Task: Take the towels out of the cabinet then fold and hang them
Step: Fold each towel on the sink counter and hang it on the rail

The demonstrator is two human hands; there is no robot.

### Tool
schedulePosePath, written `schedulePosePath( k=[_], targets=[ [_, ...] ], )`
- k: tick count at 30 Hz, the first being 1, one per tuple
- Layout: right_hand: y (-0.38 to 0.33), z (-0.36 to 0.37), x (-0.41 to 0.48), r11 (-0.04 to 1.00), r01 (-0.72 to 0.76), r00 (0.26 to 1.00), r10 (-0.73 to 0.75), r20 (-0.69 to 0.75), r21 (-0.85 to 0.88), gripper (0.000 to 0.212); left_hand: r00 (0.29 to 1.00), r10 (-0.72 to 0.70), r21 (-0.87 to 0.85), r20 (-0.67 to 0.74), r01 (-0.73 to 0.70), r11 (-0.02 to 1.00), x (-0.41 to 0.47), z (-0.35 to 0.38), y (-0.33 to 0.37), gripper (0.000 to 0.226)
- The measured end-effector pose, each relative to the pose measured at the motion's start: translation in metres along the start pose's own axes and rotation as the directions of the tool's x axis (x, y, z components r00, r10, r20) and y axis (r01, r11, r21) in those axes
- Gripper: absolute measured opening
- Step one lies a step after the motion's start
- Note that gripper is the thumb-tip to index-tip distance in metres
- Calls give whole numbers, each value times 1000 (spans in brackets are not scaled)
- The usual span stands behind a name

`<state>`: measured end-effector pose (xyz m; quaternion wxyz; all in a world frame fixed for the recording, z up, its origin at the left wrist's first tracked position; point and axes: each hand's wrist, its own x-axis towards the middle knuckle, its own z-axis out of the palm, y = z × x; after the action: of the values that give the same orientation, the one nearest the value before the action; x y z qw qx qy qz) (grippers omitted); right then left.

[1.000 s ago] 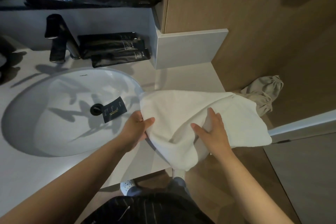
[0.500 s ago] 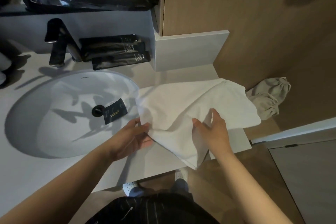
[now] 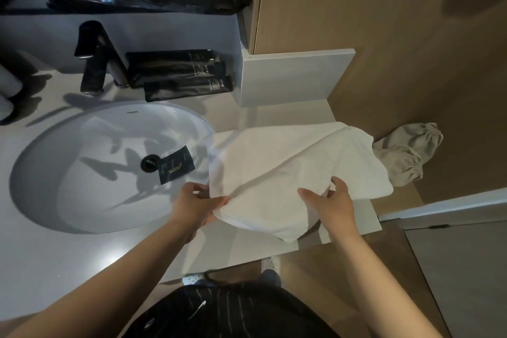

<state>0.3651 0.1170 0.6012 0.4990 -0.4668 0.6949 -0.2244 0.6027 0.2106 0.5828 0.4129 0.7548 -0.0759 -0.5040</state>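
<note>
towel (image 3: 288, 164) x1 | left hand (image 3: 194, 206) x1 | right hand (image 3: 332, 206) x1 | sink (image 3: 41, 162) x1, 9 o'clock | faucet (image 3: 93, 63) x1 | black tubes (image 3: 175, 71) x3, 11 o'clock | black card (image 3: 175, 164) x1 | beige bag (image 3: 406, 156) x1 | shoes (image 3: 271, 263) x2

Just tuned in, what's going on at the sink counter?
A person is folding a white towel on the counter beside the sink. The left hand pinches its near left edge; the right hand grips a fold further right. The towel lies loosely spread, not yet neatly folded or hung.

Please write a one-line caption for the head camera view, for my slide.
The left hand and right hand grip a white towel on the counter beside the sink.
</note>
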Motion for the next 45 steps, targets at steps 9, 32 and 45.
schedulePosePath(
  k=[9,32,45],
  targets=[
    [-15,-3,6,974,122,988,-137,69,189,75,692,600,424,402,-721,548,-20,-37,-22,42],
    [-109,64,30,957,-56,753,-147,641,285,25,738,553,542,388,-668,510,-8,-32,-21,23],
    [-76,68,42,931,336,790,-195,581,-144,39,892,436,588,122,-419,692,-14,-19,-15,39]
  ],
)
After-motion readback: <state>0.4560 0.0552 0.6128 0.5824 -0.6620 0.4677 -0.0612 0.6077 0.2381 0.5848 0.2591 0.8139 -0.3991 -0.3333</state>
